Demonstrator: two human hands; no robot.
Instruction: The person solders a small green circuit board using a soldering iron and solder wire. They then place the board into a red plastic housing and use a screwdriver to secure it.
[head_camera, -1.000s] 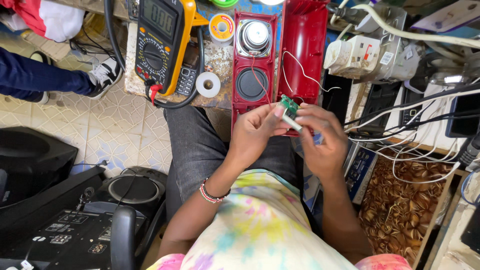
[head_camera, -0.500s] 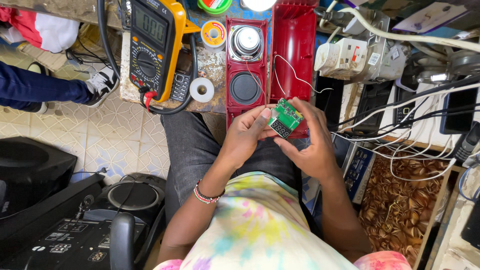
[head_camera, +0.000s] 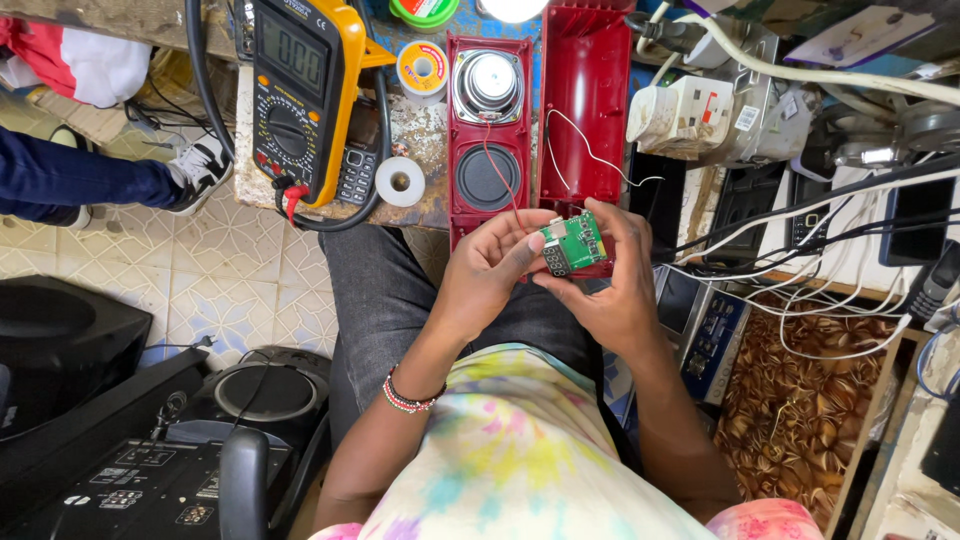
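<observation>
We see a small green circuit board (head_camera: 573, 243), roughly square, held up over the lap just at the near edge of the table. Its green face points up at us, tilted a little, with small silver parts scattered over it. A dark display block sits along its 8 o'clock edge and a pale connector at its 11 o'clock corner. A dark red piece shows under its 5 o'clock edge. Thin wires, one red and one white, rise from it toward 12 o'clock.
</observation>
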